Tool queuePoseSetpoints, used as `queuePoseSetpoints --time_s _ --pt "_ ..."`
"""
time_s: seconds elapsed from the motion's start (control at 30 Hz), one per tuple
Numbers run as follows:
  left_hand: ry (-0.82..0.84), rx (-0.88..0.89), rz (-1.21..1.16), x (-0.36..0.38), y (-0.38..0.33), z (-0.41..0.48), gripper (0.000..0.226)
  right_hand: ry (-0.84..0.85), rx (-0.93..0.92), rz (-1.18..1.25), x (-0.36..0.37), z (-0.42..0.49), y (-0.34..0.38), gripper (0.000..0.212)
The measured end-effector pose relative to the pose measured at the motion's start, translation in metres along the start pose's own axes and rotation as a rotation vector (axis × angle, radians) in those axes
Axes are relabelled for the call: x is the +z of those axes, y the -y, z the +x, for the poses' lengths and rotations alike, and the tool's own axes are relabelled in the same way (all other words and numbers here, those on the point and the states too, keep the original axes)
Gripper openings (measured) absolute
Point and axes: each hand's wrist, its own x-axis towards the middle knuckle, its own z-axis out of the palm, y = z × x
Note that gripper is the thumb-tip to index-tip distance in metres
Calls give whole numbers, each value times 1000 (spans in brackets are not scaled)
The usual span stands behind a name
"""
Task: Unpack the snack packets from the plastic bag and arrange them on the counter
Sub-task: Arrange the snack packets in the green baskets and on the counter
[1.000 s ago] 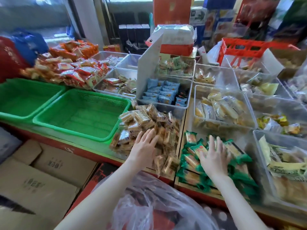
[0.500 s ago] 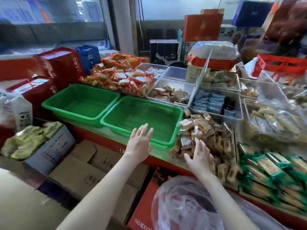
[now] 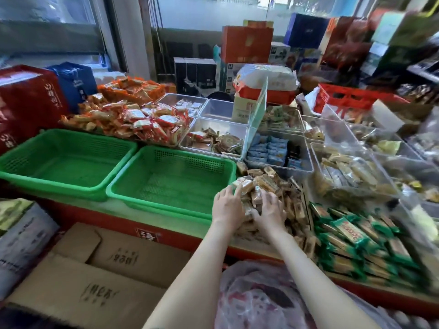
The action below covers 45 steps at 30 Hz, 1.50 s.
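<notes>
Both hands, left hand [image 3: 225, 207] and right hand [image 3: 269, 211], cup loosely around brown snack packets [image 3: 268, 186] at frame centre, apparently gathering the pile beside the green basket [image 3: 171, 176], so next probably another reach into the plastic bag [image 3: 261, 298] at the bottom.

My left hand [image 3: 225, 207] and right hand [image 3: 270, 210] are bare: no gloves, rings or watch. Behind my fingers, both forearms are uncovered, with no sleeves visible.

A small snack shop: clear bins [image 3: 278, 148] of wrapped sweets fill the centre, gift boxes [image 3: 247, 43] stacked top right.
</notes>
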Motion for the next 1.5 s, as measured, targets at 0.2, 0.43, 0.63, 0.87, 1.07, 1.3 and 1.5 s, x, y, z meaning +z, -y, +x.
queuePoseSetpoints --time_s 0.2,0.43,0.63,0.87,1.07,1.3,1.5 --pt "117 93 103 26 -6 76 72 35 29 26 -17 67 -49 73" --pt "429 369 442 50 27 147 87 94 -38 78 5 123 -68 87" --pt "358 495 548 62 35 170 85 34 32 46 12 135 -64 69" --pt "100 498 268 60 59 158 70 -218 0 153 7 111 -33 68" --pt "-97 232 -150 27 123 110 56 -277 -15 304 31 79 39 66" --pt "-67 -45 -481 -54 275 41 41 -145 7 471 105 36 193 60" --pt "-12 -301 -567 -130 400 6 35 149 157 856 151 11 323 52"
